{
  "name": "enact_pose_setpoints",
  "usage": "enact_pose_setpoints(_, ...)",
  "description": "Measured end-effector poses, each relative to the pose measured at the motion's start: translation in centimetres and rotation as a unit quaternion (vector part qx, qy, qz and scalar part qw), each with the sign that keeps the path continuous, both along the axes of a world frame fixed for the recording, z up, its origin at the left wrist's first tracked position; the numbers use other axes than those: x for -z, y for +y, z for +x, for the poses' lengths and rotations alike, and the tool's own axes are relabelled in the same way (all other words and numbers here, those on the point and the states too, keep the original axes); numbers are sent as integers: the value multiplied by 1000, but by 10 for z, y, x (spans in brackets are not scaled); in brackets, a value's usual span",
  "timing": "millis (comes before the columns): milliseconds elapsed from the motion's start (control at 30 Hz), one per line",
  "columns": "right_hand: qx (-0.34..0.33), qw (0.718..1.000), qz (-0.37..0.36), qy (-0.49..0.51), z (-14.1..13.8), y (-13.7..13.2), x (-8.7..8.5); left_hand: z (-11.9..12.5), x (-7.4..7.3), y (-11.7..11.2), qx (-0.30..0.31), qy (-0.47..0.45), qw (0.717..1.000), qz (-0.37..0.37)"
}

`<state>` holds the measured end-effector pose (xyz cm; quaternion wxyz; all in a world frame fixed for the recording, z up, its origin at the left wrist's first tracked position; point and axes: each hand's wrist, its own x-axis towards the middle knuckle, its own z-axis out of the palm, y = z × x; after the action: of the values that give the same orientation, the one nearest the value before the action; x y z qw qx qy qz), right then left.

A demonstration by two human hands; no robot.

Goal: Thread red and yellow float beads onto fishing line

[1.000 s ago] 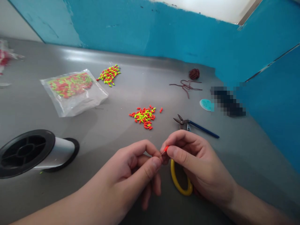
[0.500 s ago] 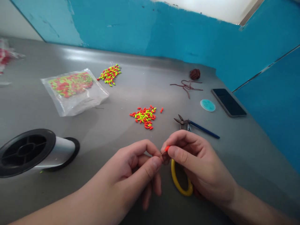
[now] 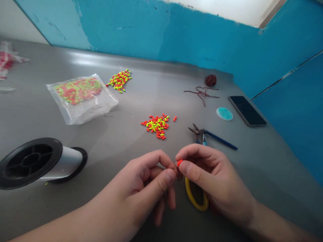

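Note:
My right hand (image 3: 214,178) pinches a small red bead (image 3: 179,162) between thumb and forefinger. My left hand (image 3: 146,181) is closed in a pinch right beside it, fingertips almost touching the bead; it seems to hold a very thin line or needle that I cannot make out clearly. Both hands hover low over the grey table (image 3: 141,101). A yellow loop handle (image 3: 194,198) lies under my right hand. A pile of red and yellow-green beads (image 3: 156,125) sits just beyond the hands.
A black spool of clear line (image 3: 37,163) lies at the left. A plastic bag of beads (image 3: 80,95) and a second bead pile (image 3: 119,80) are farther back. Small pliers (image 3: 210,134), brown cord (image 3: 204,90), a teal disc (image 3: 224,113) and a phone (image 3: 247,110) lie at the right by the blue wall.
My right hand has closed in on the left, so the bead now sits against the left fingertips. The short bit of line seen between them is hidden.

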<state>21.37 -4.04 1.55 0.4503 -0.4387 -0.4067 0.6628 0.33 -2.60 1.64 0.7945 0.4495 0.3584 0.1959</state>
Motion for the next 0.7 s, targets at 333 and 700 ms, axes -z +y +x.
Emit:
enact_pose_setpoints(333,-53,983,77,-160,-4,-5,-7,2,2,-2,6,-21,1000,-4)
enact_pose_setpoints(700,-41,983,69,-166,-3,-9,-4,2,-7,-2,23,60,997,53)
